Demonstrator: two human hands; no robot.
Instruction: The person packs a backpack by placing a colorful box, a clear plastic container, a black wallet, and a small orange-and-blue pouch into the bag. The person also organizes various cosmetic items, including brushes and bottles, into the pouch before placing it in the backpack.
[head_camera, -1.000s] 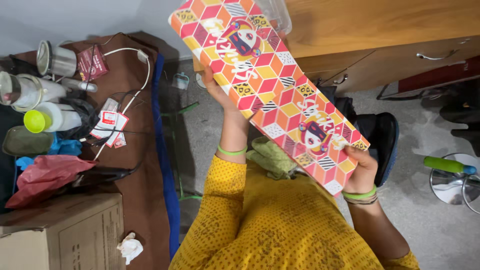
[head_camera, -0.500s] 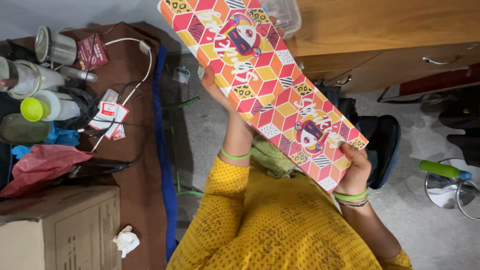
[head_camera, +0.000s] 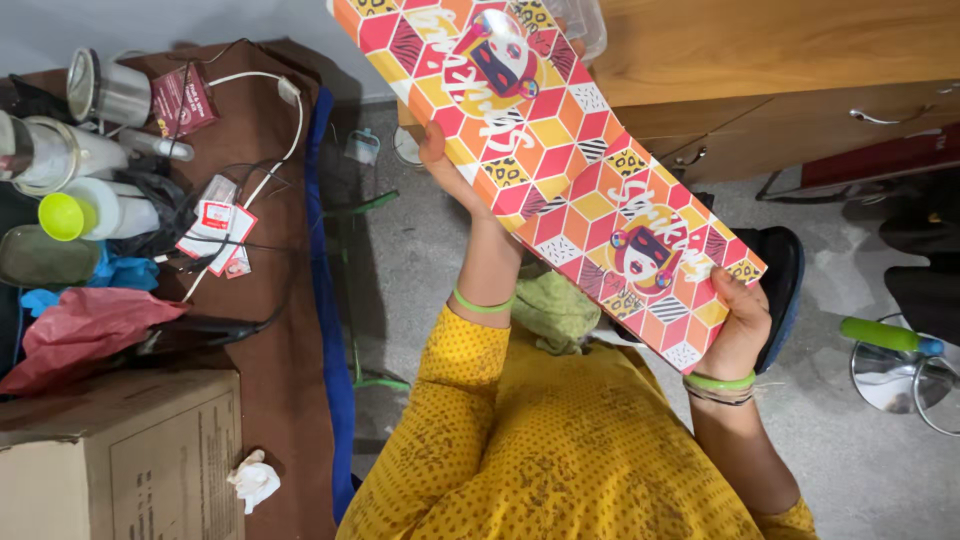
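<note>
A long flat box (head_camera: 560, 170) with a bright pattern of pink, orange and yellow cubes and two cartoon faces is held slanting in front of me. My left hand (head_camera: 445, 170) grips its long left edge near the middle, mostly hidden behind the box. My right hand (head_camera: 740, 320) holds the lower right corner, thumb on the patterned face. Both wrists wear green bangles, and my sleeves are yellow with small dots.
A brown-covered table (head_camera: 270, 300) at the left holds jars, a white bottle with a yellow-green cap (head_camera: 75, 215), cables, red tags, a red bag (head_camera: 85, 335) and a cardboard box (head_camera: 130, 450). A wooden cabinet with drawers (head_camera: 780, 70) stands at the upper right. A green-handled tool (head_camera: 885, 335) lies on a metal stool.
The box has shifted up and to the right, its top end now past the frame's upper edge. Both hands moved with it and keep their grip.
</note>
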